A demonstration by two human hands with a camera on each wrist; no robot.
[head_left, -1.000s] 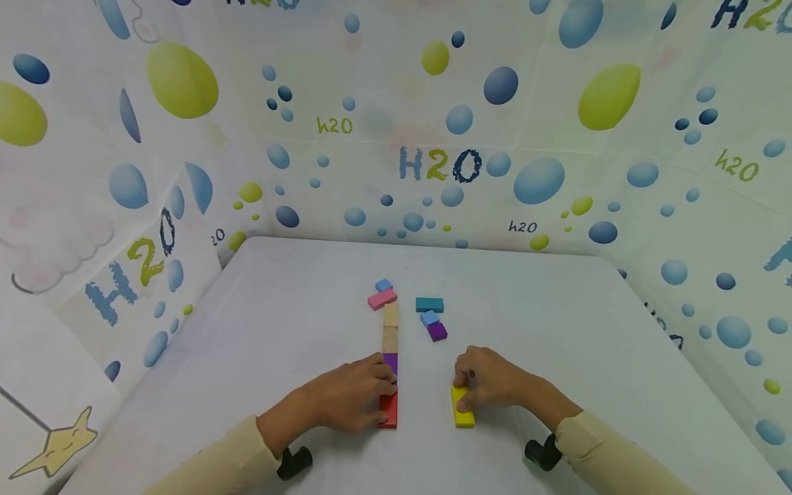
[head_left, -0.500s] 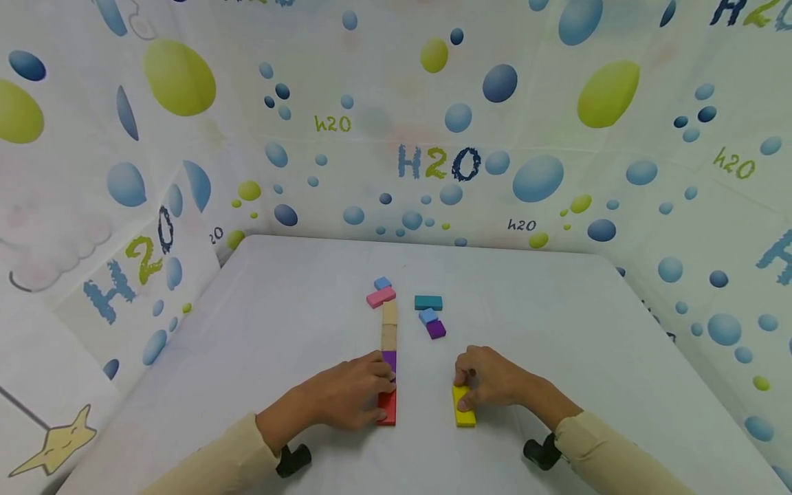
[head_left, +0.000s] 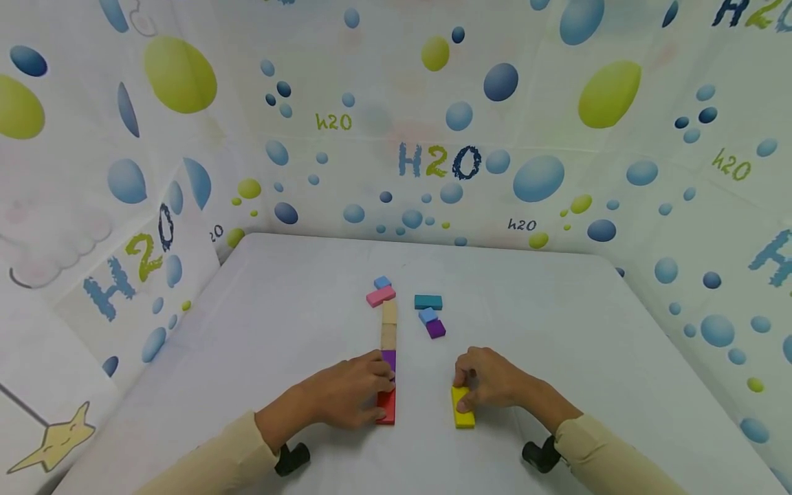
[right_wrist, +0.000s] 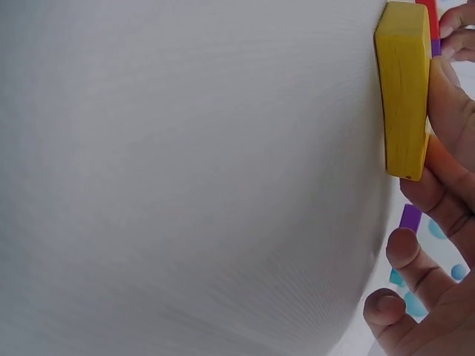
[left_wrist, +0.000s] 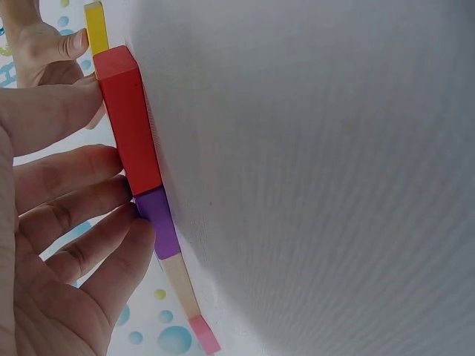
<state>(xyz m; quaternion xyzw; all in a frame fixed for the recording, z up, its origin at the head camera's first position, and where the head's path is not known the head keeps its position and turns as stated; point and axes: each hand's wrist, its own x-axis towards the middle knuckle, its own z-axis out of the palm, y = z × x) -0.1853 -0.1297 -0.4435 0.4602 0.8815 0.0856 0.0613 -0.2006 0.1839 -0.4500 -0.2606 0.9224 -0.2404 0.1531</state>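
In the head view a row of wooden blocks runs away from me. A red block (head_left: 386, 408) is nearest, then a purple block (head_left: 388, 359), then two natural wood blocks (head_left: 388, 324). My left hand (head_left: 349, 390) rests its thumb and fingertips along the red and purple blocks, as the left wrist view shows, without closing round them. To the right, my right hand (head_left: 491, 377) pinches a yellow block (right_wrist: 404, 96) lying lengthwise, thumb on its upper face and index finger at its far end. The other fingers stay off it.
A pink block (head_left: 380, 296) and a blue block (head_left: 382, 282) lie at the row's far end. Right of them are a teal block (head_left: 428, 302), another blue block (head_left: 427, 315) and a purple block (head_left: 436, 329). A patterned sheet (head_left: 371, 124) hangs behind the white table (head_left: 526, 302).
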